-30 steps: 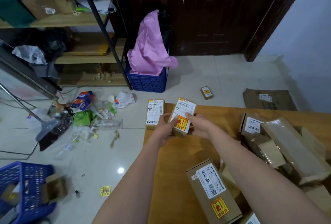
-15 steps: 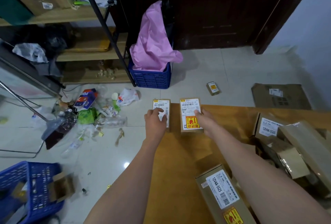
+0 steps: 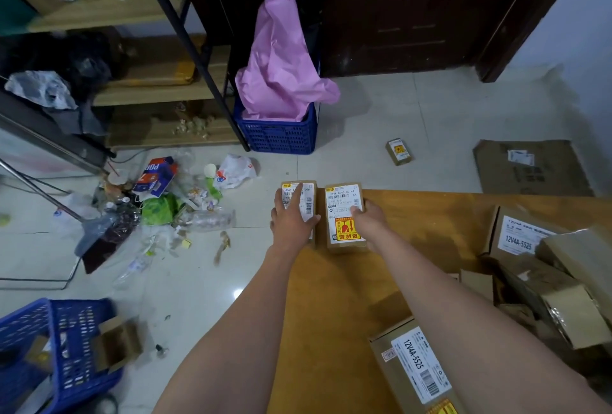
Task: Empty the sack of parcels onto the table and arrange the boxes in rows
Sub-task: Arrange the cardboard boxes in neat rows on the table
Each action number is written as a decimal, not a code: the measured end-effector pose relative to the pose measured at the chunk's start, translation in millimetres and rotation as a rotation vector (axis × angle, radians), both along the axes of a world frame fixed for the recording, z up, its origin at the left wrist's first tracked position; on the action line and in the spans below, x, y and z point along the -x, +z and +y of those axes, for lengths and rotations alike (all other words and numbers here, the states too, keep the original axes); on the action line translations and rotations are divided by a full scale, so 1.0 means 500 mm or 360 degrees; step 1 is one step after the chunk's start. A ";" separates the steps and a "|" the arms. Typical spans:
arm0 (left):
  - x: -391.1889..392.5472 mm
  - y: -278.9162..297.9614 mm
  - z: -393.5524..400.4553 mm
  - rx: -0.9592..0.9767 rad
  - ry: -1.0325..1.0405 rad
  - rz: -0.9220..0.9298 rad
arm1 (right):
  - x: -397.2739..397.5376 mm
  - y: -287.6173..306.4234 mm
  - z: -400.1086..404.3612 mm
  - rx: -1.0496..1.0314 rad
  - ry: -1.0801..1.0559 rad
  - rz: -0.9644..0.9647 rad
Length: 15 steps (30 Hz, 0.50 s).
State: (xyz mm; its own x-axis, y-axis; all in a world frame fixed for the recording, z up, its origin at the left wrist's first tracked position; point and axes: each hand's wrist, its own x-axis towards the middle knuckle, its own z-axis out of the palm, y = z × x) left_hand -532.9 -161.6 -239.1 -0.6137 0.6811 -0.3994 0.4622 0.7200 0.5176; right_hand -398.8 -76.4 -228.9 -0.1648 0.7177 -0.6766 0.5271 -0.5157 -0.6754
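Two small labelled boxes lay side by side at the table's (image 3: 430, 215) far left corner, the left box (image 3: 309, 201) under the flat, straight-fingered left hand (image 3: 291, 218), the right box (image 3: 344, 215) gripped along its side by the right hand (image 3: 371, 218), with a jumbled heap of parcels (image 3: 556, 274) crowding the table's right side.

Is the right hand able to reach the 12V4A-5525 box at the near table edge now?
Probably yes: the 12V4A-5525 box lies uncovered beside the right forearm; the right hand must first leave the labelled box.
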 end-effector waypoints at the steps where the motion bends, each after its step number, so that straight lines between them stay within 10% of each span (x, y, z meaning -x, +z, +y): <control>1: 0.000 -0.005 0.000 0.0001 0.0001 -0.0003 | 0.004 -0.002 0.002 -0.0037 0.0019 -0.0033; 15: 0.007 -0.014 0.000 -0.0009 -0.0054 -0.0050 | 0.037 -0.014 0.007 -0.0201 0.0196 -0.0347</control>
